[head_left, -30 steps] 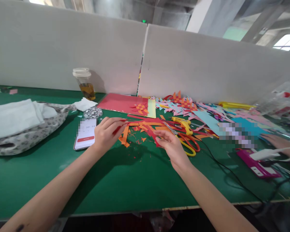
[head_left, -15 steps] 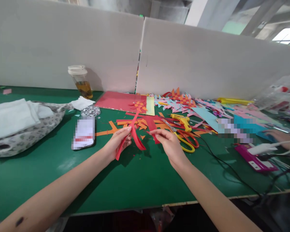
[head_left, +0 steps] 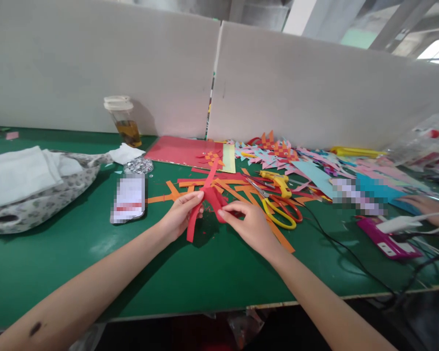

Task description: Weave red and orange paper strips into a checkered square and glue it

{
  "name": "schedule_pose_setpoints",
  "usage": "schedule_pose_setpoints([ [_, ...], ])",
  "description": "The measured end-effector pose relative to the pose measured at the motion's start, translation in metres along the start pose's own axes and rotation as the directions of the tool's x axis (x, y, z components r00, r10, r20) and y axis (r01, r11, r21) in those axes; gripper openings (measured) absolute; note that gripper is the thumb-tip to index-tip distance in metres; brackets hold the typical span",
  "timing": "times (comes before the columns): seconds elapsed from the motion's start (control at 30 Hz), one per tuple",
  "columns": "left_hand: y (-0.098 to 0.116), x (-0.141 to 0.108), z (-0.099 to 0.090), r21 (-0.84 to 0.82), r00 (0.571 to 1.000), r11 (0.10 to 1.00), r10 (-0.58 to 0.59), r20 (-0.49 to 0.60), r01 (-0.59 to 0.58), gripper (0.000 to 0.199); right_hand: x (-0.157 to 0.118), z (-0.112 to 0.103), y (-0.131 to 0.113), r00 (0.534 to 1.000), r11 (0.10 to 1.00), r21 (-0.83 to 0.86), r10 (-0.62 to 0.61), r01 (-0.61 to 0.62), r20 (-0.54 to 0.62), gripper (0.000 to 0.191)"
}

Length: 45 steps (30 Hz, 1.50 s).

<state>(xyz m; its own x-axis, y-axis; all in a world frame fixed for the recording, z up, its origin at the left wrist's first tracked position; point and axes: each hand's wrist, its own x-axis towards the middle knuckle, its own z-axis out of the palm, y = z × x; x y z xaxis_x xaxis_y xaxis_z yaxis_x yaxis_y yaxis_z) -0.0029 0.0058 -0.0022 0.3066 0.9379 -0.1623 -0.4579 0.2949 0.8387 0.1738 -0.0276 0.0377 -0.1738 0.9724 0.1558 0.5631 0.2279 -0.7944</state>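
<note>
My left hand (head_left: 185, 214) is closed in a pinch on red paper strips (head_left: 192, 225), which cross at its fingertips; one end points up and away, another hangs down. The right-hand arm of the strips bends down toward my right hand (head_left: 243, 219), whose thumb and forefinger close on its end. The other fingers of that hand curl under and are partly hidden. Orange paper strips (head_left: 283, 239) lie fanned out on the table behind and below my right hand. Just beyond are yellow-handled scissors (head_left: 280, 217) and red-handled scissors (head_left: 295, 208).
A yellow glue gun (head_left: 276, 181) lies behind the scissors. Left are a phone (head_left: 129, 197), a drink bottle (head_left: 124, 124) and a cloth bundle (head_left: 40, 195). Paper fish (head_left: 209, 157) and scraps are at the back. A purple power strip (head_left: 386, 239) and another person's hand (head_left: 420, 207) are right.
My right hand has moved left and now pinches the end of the red strip from my left hand. Long orange strips now extend under my right hand.
</note>
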Motion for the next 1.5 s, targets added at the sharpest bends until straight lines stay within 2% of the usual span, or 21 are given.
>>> schedule_pose_setpoints([
  [0.1, 0.003, -0.001, 0.001, 0.012, 1.0, 1.0, 0.002, 0.007, -0.002, 0.023, 0.006, -0.018, 0.006, 0.987, 0.961, -0.268, -0.103, 0.067, -0.124, 0.018],
  [0.17, 0.005, -0.002, 0.001, 0.0, 0.999, 1.0, 0.011, 0.047, -0.011, 0.025, 0.009, -0.031, 0.013, 0.967, 0.868, -0.492, -0.175, 0.063, -0.185, 0.019],
  [0.23, 0.006, -0.003, 0.001, -0.008, 0.996, 1.0, 0.005, 0.088, -0.004, 0.027, 0.012, -0.041, 0.02, 0.975, 0.735, -0.677, -0.164, 0.02, -0.149, 0.02],
  [0.3, 0.006, -0.003, 0.001, 0.004, 0.993, 1.0, -0.012, 0.118, 0.011, 0.029, 0.012, -0.046, 0.025, 0.98, 0.65, -0.76, -0.146, -0.01, -0.138, 0.03],
  [0.4, 0.004, -0.004, 0.0, 0.024, 0.987, 1.0, -0.023, 0.157, 0.019, 0.031, 0.012, -0.045, 0.024, 0.968, 0.615, -0.788, -0.172, -0.038, -0.181, 0.042],
  [0.47, 0.003, -0.004, 0.0, 0.035, 0.984, 0.999, -0.018, 0.177, 0.012, 0.032, 0.012, -0.042, 0.02, 0.958, 0.653, -0.755, -0.183, -0.05, -0.222, 0.042],
  [0.53, 0.003, -0.005, 0.001, 0.052, 0.981, 0.999, -0.013, 0.194, 0.003, 0.033, 0.013, -0.04, 0.016, 0.958, 0.751, -0.656, -0.125, -0.077, -0.257, 0.035],
  [0.67, 0.003, -0.006, 0.002, 0.105, 0.984, 0.994, 0.001, 0.177, -0.02, 0.036, 0.015, -0.038, 0.017, 0.985, 0.929, -0.347, 0.072, -0.124, -0.158, 0.012],
  [0.77, 0.003, -0.006, 0.001, 0.118, 0.989, 0.993, 0.012, 0.144, -0.029, 0.033, 0.016, -0.039, 0.019, 0.983, 0.983, -0.115, 0.131, -0.146, -0.13, 0.039],
  [0.83, 0.002, -0.005, 0.0, 0.117, 0.991, 0.993, 0.014, 0.135, -0.03, 0.032, 0.016, -0.039, 0.018, 0.976, 0.987, 0.01, 0.161, -0.161, -0.148, 0.049],
  [0.97, 0.0, -0.002, -0.002, 0.128, 0.99, 0.991, 0.012, 0.14, -0.03, 0.034, 0.014, -0.038, 0.012, 0.975, 0.98, 0.125, 0.173, -0.156, -0.141, 0.032],
  [1.13, 0.001, -0.003, 0.001, 0.127, 0.992, 0.992, 0.01, 0.127, -0.027, 0.033, 0.012, -0.037, 0.005, 0.972, 0.989, 0.026, 0.146, -0.144, -0.185, 0.032],
  [1.27, 0.001, -0.003, 0.001, 0.093, 0.993, 0.994, 0.038, 0.115, -0.049, 0.032, 0.012, -0.037, 0.007, 0.967, 0.971, -0.029, 0.235, -0.239, -0.096, 0.031],
  [1.4, 0.0, -0.003, 0.0, 0.074, 0.988, 0.993, 0.079, 0.135, -0.09, 0.031, 0.013, -0.034, 0.007, 0.954, 0.957, 0.015, 0.289, -0.289, -0.078, 0.03],
  [1.5, 0.0, -0.005, 0.002, 0.108, 0.988, 0.991, 0.068, 0.139, -0.084, 0.027, 0.014, -0.03, 0.007, 0.948, 0.941, 0.133, 0.316, -0.312, -0.017, 0.029],
])
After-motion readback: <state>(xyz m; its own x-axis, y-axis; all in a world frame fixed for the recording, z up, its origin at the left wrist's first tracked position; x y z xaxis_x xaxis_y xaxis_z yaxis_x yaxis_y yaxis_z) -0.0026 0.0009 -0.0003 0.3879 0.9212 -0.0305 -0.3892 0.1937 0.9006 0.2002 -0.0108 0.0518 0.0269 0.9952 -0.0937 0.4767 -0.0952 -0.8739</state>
